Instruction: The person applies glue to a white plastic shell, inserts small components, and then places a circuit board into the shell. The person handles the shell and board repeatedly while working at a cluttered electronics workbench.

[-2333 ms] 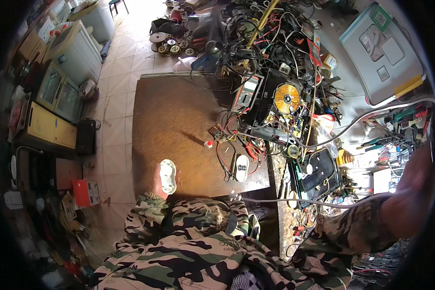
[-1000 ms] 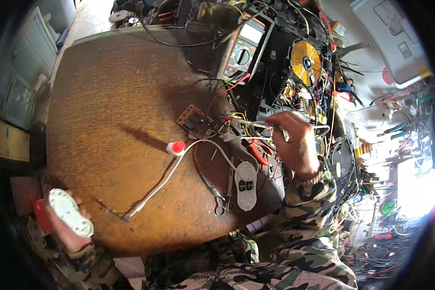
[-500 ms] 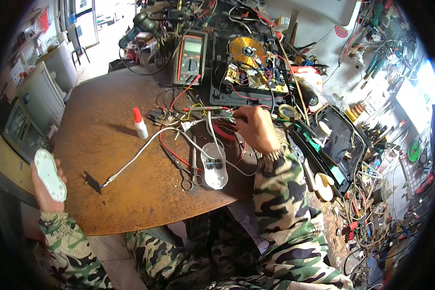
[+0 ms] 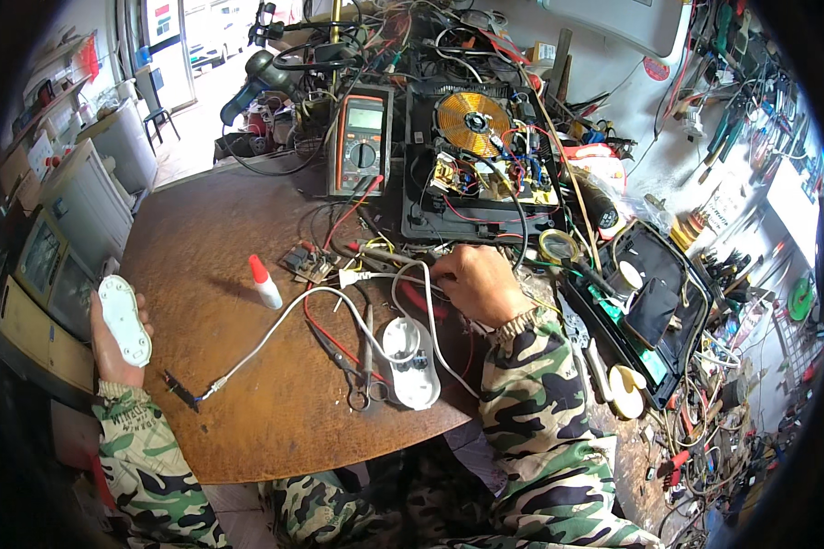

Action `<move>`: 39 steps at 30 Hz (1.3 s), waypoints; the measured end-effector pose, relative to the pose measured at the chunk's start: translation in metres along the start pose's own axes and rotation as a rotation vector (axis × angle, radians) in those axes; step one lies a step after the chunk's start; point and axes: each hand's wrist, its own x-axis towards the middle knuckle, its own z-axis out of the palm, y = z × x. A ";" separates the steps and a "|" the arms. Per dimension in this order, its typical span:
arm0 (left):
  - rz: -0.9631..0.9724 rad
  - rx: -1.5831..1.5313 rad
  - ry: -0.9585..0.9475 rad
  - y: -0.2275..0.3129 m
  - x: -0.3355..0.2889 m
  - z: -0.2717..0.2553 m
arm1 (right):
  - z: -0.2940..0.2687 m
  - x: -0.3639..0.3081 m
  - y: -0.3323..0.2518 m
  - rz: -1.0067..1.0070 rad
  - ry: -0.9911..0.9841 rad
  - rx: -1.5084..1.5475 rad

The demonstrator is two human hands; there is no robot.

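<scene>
My left hand (image 4: 117, 355) holds a white oval plastic cover (image 4: 124, 320), its inner side with small round posts facing up, beyond the table's left edge. At the middle of the table, my right hand (image 4: 482, 285) has its fingers closed among cables; what they grip is hidden. Just below it lies a white oval plastic housing (image 4: 417, 384) with dark parts inside. A white cable (image 4: 270, 337) loops over the housing and runs left to a small dark piece (image 4: 181, 392) with bare wires. Near my right fingers rests a white plug (image 4: 352, 276).
Scissors (image 4: 357, 399) lie beside the housing. A white bottle with a red cap (image 4: 265, 284) stands left of the cables. Farther back are a multimeter (image 4: 362, 146) and an opened appliance with a copper coil (image 4: 473, 123). An open black case (image 4: 655, 306) lies at right.
The view has shifted, so the table appears lower. White cable beside the housing has changed its curve, now looping farther right. My left hand with the cover has come slightly nearer the table.
</scene>
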 end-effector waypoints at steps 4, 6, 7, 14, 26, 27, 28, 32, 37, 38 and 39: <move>-0.004 0.024 -0.016 -0.008 0.007 0.000 | 0.015 0.011 0.000 0.049 0.139 -0.177; -0.018 0.037 0.021 -0.008 0.007 0.002 | 0.020 0.012 0.003 0.054 0.232 -0.219; -0.022 0.044 0.043 -0.007 0.007 0.004 | 0.020 0.012 0.003 0.052 0.257 -0.230; 0.007 0.017 -0.023 -0.001 -0.003 0.012 | 0.026 0.023 0.003 -0.063 0.186 -0.167; -0.089 -0.249 -0.318 -0.006 -0.002 0.007 | 0.025 0.040 0.000 -0.087 0.073 -0.308; -0.074 -0.229 -0.275 0.002 -0.009 -0.003 | 0.039 0.052 -0.004 -0.195 0.134 -0.231; -0.158 -0.276 -0.401 -0.034 0.016 0.023 | 0.019 0.020 0.023 -0.068 0.105 -0.290; -0.140 -0.258 -0.416 -0.023 0.001 0.018 | -0.013 0.021 0.012 -0.055 0.170 -0.192; -0.103 -0.333 -0.429 -0.018 0.003 0.022 | -0.088 0.000 -0.082 -0.024 0.402 -0.281; -0.070 -0.307 -0.371 -0.009 -0.004 0.010 | -0.076 0.009 -0.108 -0.116 0.450 -0.105; -0.064 -0.317 -0.371 -0.009 -0.005 0.008 | -0.081 0.007 -0.136 -0.066 0.408 0.049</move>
